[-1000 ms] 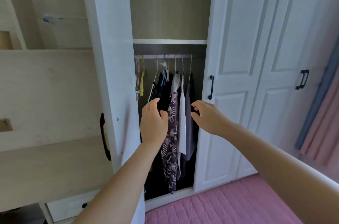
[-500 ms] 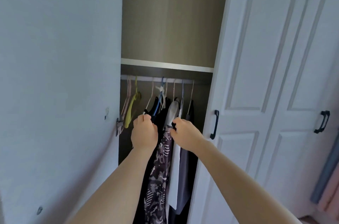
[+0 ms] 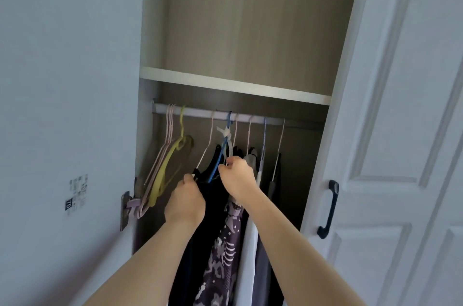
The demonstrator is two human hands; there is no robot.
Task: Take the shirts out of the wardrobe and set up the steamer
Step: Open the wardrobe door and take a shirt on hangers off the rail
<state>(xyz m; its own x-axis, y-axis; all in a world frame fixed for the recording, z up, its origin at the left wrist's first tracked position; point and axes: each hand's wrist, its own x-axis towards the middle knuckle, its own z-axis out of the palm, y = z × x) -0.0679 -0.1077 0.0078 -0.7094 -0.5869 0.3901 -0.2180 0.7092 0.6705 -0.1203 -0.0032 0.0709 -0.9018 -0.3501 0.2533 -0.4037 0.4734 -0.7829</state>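
Observation:
Several garments hang from the white rail [image 3: 195,113] inside the open wardrobe: a black shirt [image 3: 213,195], a purple patterned shirt [image 3: 223,250], a white one [image 3: 248,263] and a grey one [image 3: 274,180]. My left hand [image 3: 186,201] grips the left shoulder of the black shirt on its pale hanger. My right hand [image 3: 238,178] pinches the blue hanger [image 3: 220,158] beside it, just under the rail. No steamer is in view.
Empty pink and yellow hangers [image 3: 165,168] hang at the rail's left end. The open left door [image 3: 70,130] stands close on the left, with a hinge [image 3: 125,208]. A closed white door with a dark handle [image 3: 328,208] is on the right. A shelf [image 3: 235,85] sits above the rail.
The view has come closer to the wardrobe and tilted up. Both hands have gone from reaching open toward the clothes to gripping hangers near the rail.

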